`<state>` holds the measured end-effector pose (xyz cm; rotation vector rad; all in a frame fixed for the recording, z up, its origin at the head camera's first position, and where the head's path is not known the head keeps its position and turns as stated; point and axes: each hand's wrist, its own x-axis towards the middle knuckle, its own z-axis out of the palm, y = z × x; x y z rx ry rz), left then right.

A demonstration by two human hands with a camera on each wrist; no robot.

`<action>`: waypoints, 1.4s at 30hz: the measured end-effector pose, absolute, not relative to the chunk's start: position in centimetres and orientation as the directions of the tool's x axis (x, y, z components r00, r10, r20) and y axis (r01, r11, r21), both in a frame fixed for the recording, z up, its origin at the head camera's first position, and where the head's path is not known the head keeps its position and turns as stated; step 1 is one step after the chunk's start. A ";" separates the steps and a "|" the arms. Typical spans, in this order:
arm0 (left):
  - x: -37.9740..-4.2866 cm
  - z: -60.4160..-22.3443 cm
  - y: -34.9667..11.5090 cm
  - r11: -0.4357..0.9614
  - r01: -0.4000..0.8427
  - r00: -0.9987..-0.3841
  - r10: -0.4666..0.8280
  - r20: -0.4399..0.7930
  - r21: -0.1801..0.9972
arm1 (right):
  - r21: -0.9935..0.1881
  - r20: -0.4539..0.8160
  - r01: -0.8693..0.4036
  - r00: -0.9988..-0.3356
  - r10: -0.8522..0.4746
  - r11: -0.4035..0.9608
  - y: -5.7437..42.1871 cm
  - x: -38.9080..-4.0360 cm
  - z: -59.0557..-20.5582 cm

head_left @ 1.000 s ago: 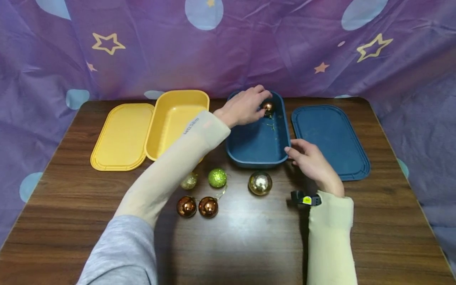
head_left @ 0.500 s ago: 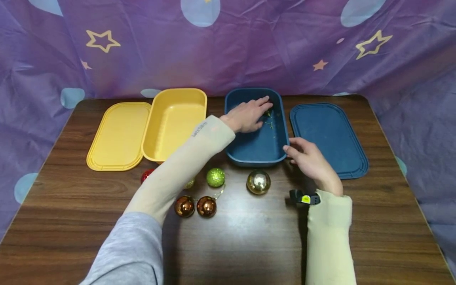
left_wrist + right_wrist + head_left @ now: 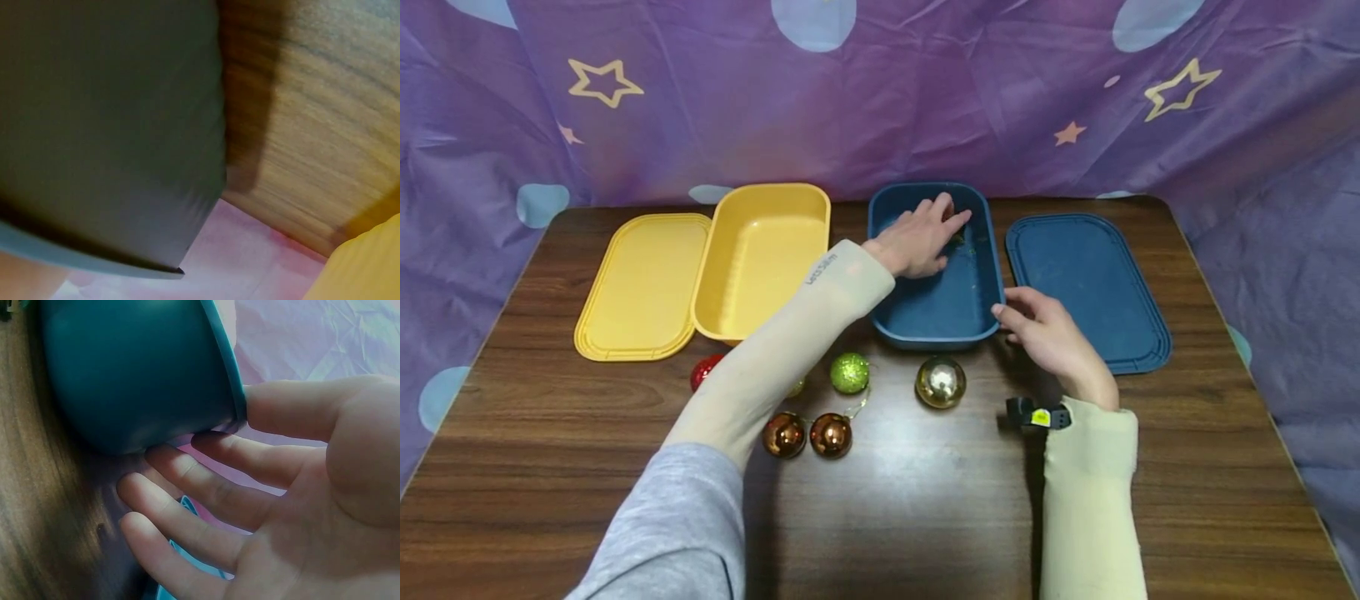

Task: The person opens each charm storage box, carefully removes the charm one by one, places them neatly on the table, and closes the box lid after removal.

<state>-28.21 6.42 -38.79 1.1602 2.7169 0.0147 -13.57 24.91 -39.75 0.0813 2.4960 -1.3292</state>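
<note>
In the head view my left hand (image 3: 916, 239) is inside the blue box (image 3: 934, 340), its fingers spread and held low over the far part. Bits of gold string (image 3: 967, 250) show beside its fingers; what lies under the hand is hidden. My right hand (image 3: 1054, 343) touches the box's near right corner from outside. The right wrist view shows the thumb (image 3: 284, 409) at the rim and the other fingers loosely extended along the outer wall. A shiny gold ball ornament (image 3: 941, 382) sits just in front of the box. The blue wall fills much of the left wrist view.
Left of it stands a yellow box (image 3: 760, 275) beside its yellow lid (image 3: 640, 287); the blue lid (image 3: 1086, 287) lies at right. Two copper balls (image 3: 831, 436), a green glitter ball (image 3: 849, 373) and a red ball (image 3: 703, 371) are in front, some partly behind my left arm.
The copper ball seen at my left hand in the blue box is now hidden. My left hand moved slightly lower into the box and its fingers spread. The right hand stayed at the corner.
</note>
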 end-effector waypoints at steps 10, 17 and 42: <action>-28.2 -38.8 6.1 0.698 0.691 -0.665 0.716 -0.214 0.187 | -0.802 -0.297 0.195 -0.950 -0.094 0.565 24.9 -13.6 -39.8; -28.0 -38.6 5.7 0.692 0.704 -0.664 0.722 -0.196 0.161 | -0.803 -0.301 0.199 -0.949 -0.096 0.562 24.8 -13.6 -39.7; -26.1 -38.9 4.8 0.657 0.729 -0.644 0.754 -0.133 0.194 | -0.793 -0.298 0.190 -0.950 -0.097 0.579 24.7 -13.5 -39.5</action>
